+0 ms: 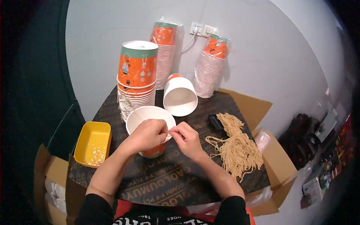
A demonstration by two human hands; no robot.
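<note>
The work looks partway along. One paper bucket stands upright near the middle of the worktop, a short way in front of the person, its mouth facing up. At the right side of its rim, the left hand and right hand meet, thumb and finger of each pinched together on what seems a thin pale strand; a finished knot cannot be made out, so I judge this bucket incomplete.

Just beyond it to the left, an upside-down bucket stack has tan cord ends hanging along its left side, so at least some of those buckets seem done. Still left, it appears, are the bucket lying on its side, with no cord visible, and two plastic-wrapped stacks at the far edge. Plenty of loose tan cord lies to the right. A yellow tray at left holds small pale bits.
</note>
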